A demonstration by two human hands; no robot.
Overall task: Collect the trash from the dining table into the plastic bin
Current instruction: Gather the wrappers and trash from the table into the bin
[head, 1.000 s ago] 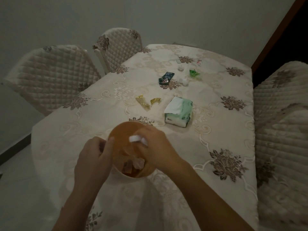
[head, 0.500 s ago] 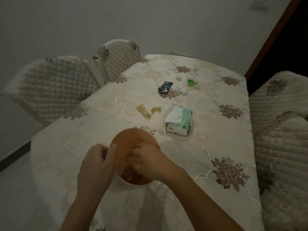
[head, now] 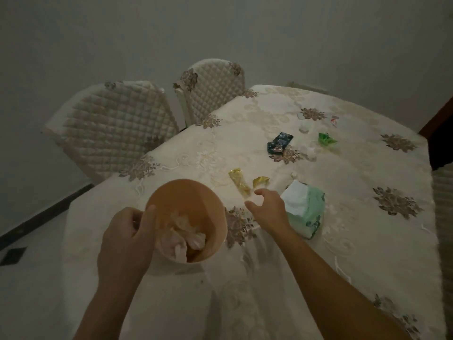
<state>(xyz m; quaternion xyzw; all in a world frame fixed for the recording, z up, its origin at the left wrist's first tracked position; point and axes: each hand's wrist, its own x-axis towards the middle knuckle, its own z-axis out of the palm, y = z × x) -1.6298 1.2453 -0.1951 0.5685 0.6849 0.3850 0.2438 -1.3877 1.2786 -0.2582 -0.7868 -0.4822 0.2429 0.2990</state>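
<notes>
L hand [head: 127, 231] grips bin [head: 196, 192] upright; R hand [head: 267, 212] empty.

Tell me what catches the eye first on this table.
The orange plastic bin at the table's near edge stands out, gripped at its rim by the left hand and holding crumpled white tissues. Just beyond it, the open right hand reaches toward two gold wrappers. A green tissue pack lies to the right of that hand.
</notes>
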